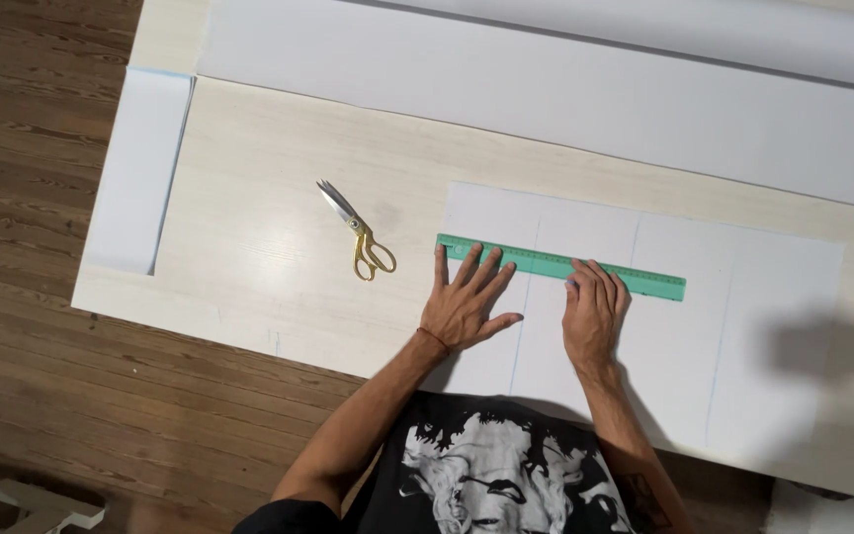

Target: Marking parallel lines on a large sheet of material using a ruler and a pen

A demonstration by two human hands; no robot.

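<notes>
A long green ruler (644, 280) lies across a white sheet of paper (763, 336) on a pale wooden table (259, 257). My left hand (467, 302) is spread flat on the paper, fingertips resting on the ruler's left end. My right hand (593, 314) presses down with its fingers together on the ruler's middle. Faint pencil lines run down the sheet, dividing it into strips. Neither hand holds anything.
Gold-handled scissors (360, 232) lie shut on the table left of the sheet. A large white sheet (546, 89) covers the far part of the table, and a narrow white strip (138, 168) overhangs the left edge. Brown wooden floor (22, 297) lies beyond.
</notes>
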